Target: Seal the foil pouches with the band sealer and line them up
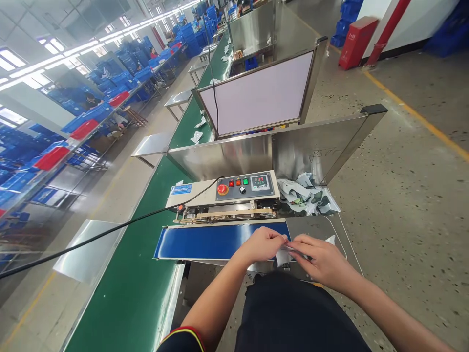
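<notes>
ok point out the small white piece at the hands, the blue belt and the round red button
White piece (282, 257): head view, on its visible lower part
Blue belt (208, 241): head view, on its bare middle
Round red button (222, 188): head view, on its cap

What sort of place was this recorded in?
Probably a factory packing floor: a long green conveyor belt, a cream metal machine with a dark control panel, and stacked blue plastic crates suggest it.

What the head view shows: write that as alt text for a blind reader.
A person's left hand and right hand handle a small whitish item near the right end of a blue belt. Behind it stands a machine with a control panel, crumpled packaging to its right. A green conveyor lies at left.
</notes>
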Available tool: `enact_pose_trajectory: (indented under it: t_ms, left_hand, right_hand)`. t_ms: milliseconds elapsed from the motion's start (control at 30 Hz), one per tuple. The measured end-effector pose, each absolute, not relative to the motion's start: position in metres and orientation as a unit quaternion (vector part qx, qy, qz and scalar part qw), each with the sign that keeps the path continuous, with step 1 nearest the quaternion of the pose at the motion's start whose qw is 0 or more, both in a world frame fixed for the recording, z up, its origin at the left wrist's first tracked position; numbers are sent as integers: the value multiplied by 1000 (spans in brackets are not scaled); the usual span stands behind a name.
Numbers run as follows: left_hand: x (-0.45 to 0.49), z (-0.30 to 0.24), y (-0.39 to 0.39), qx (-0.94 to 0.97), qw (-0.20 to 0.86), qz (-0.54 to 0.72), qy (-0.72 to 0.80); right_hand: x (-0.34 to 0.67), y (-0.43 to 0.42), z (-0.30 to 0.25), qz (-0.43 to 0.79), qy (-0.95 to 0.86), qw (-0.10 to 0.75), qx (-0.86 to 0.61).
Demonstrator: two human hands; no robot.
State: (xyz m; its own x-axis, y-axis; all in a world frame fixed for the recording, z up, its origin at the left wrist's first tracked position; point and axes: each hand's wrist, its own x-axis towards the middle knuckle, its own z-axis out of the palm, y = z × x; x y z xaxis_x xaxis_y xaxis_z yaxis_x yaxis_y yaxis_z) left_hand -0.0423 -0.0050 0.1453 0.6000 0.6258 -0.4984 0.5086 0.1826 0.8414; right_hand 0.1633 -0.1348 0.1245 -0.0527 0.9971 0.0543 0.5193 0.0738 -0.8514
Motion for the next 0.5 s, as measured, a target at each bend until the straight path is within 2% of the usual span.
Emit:
enact_pose_trajectory:
  t_ms: [167, 333, 433, 500]
  left_hand:
    - [-50, 139, -13, 575, 692, 130, 417]
    - [-54, 126, -44, 676, 590, 259, 359]
    - [-43, 107, -56, 674, 551, 287, 400]
    - [-30, 89, -57, 626, 572, 277, 452]
  right_hand:
    - [156, -139, 119, 355, -519, 401, -666]
    - [154, -151, 118, 344, -380, 436, -739]
    - [156, -156, 108, 347, -377, 416, -751]
    - [165, -155, 98, 338, -360, 383, -781]
